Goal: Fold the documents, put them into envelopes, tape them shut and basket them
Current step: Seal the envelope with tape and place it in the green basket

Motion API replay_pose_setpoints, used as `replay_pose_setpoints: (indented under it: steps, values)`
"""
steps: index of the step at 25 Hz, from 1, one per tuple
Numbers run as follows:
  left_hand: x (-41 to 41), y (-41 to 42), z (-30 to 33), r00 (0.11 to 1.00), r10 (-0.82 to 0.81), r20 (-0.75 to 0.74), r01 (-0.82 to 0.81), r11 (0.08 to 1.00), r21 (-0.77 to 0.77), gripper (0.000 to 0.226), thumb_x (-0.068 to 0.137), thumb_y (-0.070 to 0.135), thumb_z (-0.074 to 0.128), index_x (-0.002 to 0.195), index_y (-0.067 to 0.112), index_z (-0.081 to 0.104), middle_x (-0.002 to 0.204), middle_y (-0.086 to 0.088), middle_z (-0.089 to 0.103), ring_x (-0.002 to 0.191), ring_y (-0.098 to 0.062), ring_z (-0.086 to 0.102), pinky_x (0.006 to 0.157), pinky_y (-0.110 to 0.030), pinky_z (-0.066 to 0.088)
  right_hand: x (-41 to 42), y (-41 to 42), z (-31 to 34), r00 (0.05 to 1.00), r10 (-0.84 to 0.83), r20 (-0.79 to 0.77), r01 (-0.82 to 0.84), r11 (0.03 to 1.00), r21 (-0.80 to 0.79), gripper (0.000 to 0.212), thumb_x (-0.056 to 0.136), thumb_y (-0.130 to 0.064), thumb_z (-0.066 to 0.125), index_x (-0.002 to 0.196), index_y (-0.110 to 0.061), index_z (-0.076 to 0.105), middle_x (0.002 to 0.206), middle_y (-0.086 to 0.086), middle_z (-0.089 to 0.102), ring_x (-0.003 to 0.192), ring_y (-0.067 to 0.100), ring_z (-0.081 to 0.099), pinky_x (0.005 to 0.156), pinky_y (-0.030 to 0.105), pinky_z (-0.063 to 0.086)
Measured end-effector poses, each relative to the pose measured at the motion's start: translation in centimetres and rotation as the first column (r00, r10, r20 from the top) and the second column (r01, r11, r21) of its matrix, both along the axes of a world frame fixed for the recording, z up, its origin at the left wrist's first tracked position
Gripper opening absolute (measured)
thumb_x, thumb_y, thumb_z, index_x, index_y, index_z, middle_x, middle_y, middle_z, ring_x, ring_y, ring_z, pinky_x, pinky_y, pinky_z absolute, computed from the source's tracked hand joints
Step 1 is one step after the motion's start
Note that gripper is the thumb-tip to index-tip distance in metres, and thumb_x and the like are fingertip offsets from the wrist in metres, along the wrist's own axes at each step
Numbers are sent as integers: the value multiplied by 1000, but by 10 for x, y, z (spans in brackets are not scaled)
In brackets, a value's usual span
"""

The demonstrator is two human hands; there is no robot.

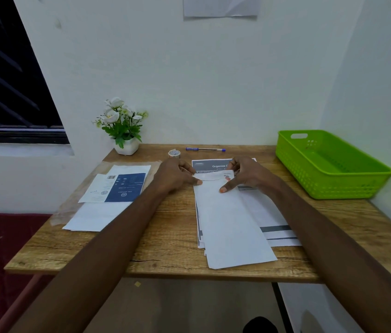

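so far both hands, left hand [177, 174] and right hand [247, 175], are pinching the envelope [228, 219] flap mid-surface; taping with the tape roll [174, 153] and filling the green basket [329, 164] are still waiting.

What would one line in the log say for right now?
step: closing envelope flap | left hand: holds envelope top | right hand: holds flap | tape roll: untouched | basket: no envelopes seen

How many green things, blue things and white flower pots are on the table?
Green: 1, the basket
Blue: 2, the pen and the blue booklet
White pots: 1, the flower pot
Total: 4
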State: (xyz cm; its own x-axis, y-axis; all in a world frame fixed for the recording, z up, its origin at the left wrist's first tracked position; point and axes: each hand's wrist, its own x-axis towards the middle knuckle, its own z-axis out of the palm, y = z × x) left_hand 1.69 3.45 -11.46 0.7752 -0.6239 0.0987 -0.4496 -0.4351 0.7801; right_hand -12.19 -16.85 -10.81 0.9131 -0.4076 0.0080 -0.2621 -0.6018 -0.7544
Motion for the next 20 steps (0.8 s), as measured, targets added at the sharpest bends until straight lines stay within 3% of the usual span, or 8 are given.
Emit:
replay_pose_setpoints:
  steps: [4,8,12,16,20]
  values:
    - [6,1,-1,998,-26,-66,23,999,-46,27,71,31,92,91,16,82,98,0,76,96,-16,67,73,-33,56,0,-3,-4,985,92,147,-113,984,138,45,53,-6,98,80,-11,63,73,2,56,63,12,46,58,28,34]
    - [10,4,-1,990,-111,-83,107,993,-51,22,73,26,91,89,13,83,97,-2,78,103,-16,66,84,-33,55,3,-5,-6,968,51,245,-113,962,248,31,60,-1,93,72,-11,66,72,11,61,69,20,51,60,26,41]
    - [12,4,3,966,-183,-185,143,967,-209,23,81,26,85,91,8,76,87,-2,78,79,-10,69,58,-19,51,4,-8,-2,942,-72,329,-66,918,391,30,59,-4,93,74,-15,70,75,11,65,67,18,63,59,28,54]
    - [18,5,6,969,-133,-206,60,943,-327,15,85,28,82,89,18,73,82,3,78,67,-4,69,50,-17,49,-3,-9,-1,976,-25,216,-95,844,528,29,64,-11,92,88,-13,75,93,14,77,78,22,72,68,32,59]
    - [30,10,6,947,-6,-321,-155,867,-474,14,84,24,83,87,16,72,81,1,78,67,-6,71,47,-17,49,-9,-7,4,990,92,107,-137,810,570,18,72,-8,86,81,-17,73,81,5,74,65,12,67,60,29,58]
